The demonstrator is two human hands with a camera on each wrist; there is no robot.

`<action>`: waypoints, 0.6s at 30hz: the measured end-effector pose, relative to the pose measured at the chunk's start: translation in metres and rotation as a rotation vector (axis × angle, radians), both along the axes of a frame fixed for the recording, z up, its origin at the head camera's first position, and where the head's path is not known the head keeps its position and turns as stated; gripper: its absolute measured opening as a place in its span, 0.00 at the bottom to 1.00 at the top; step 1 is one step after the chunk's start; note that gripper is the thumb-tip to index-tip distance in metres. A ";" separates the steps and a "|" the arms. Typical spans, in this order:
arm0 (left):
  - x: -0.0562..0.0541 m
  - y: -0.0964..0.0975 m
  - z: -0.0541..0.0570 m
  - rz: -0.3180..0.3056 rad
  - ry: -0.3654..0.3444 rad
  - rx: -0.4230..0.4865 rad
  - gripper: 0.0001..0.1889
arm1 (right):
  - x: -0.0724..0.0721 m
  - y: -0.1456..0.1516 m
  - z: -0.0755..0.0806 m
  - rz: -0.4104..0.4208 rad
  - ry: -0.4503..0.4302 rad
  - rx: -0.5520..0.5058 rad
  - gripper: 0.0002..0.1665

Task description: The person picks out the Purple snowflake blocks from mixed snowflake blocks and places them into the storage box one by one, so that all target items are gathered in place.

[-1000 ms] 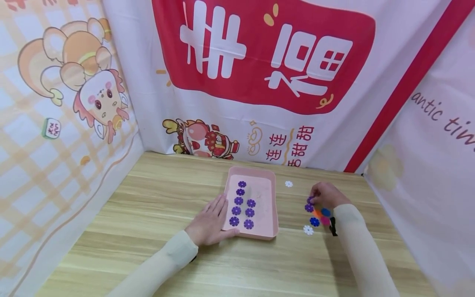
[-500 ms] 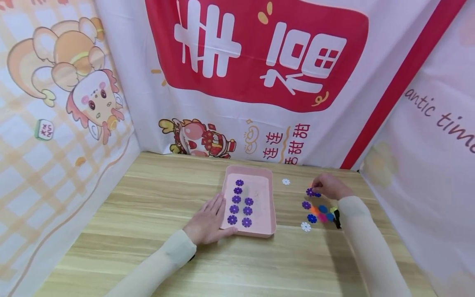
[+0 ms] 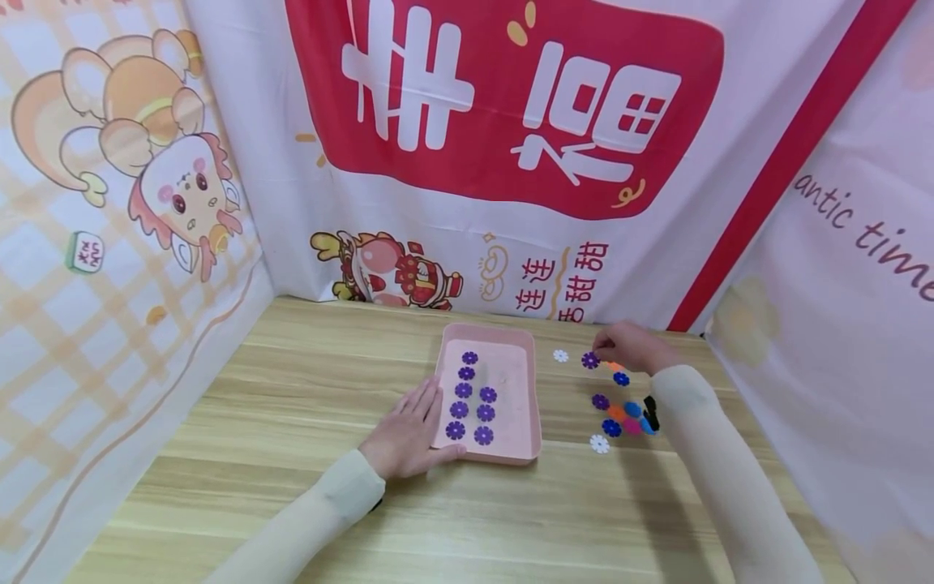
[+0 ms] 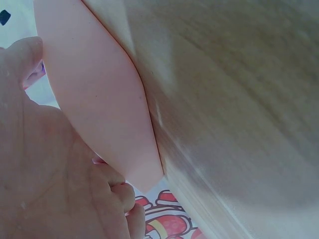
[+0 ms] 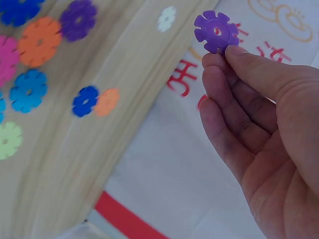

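My right hand (image 3: 635, 349) pinches a purple snowflake disc (image 5: 217, 31) by its edge, thumb against fingertips, raised above the table in the right wrist view. My left hand (image 3: 404, 436) rests with extended fingers against the left side of a shallow pink tray (image 3: 514, 361); its thumb lies at the tray's near corner. In the left wrist view the hand (image 4: 60, 169) lies along the tray's outer wall (image 4: 99, 94). Inside the tray, several purple snowflake discs (image 3: 463, 390) form two columns, the left one longer.
Right of the tray lies a loose cluster of snowflake discs: purple (image 3: 600, 401), orange (image 3: 616, 413), pink (image 3: 631, 427) and blue (image 3: 611, 428). White discs (image 3: 560, 356) lie apart from it. A blue disc (image 5: 85, 101) overlaps an orange one. Printed cloth (image 3: 511, 178) hangs behind the table.
My right hand has picked the purple disc out of the loose pieces and moved up and left, toward the far white disc. The left hand stays at the tray; the head view shifts slightly.
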State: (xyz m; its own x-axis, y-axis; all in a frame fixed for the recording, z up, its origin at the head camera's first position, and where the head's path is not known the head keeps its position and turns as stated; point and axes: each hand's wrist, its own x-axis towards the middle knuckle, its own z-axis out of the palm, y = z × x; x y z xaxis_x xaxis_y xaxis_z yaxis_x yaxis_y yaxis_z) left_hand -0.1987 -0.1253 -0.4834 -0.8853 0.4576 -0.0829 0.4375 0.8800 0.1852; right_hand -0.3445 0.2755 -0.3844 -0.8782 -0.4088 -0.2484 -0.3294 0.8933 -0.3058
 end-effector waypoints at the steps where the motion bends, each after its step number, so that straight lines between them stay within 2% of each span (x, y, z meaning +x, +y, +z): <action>1: 0.000 0.000 0.000 0.001 0.001 -0.002 0.56 | -0.001 -0.004 0.002 0.006 0.006 0.000 0.08; 7: 0.000 0.000 0.000 -0.004 0.009 -0.005 0.56 | -0.008 -0.035 0.011 0.089 0.075 -0.025 0.07; 12: 0.000 -0.001 0.000 -0.002 0.007 -0.003 0.56 | -0.014 -0.063 0.010 0.194 0.147 -0.057 0.08; 18: 0.000 -0.001 -0.003 -0.001 0.013 -0.006 0.57 | -0.018 -0.096 0.000 0.180 0.108 -0.068 0.08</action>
State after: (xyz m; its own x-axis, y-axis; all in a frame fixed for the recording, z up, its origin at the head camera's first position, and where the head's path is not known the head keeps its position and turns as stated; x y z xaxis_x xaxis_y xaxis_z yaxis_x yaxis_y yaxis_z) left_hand -0.1991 -0.1263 -0.4860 -0.8857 0.4583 -0.0742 0.4410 0.8804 0.1743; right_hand -0.3623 0.1790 -0.3849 -0.8097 -0.5737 -0.1235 -0.5156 0.7959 -0.3173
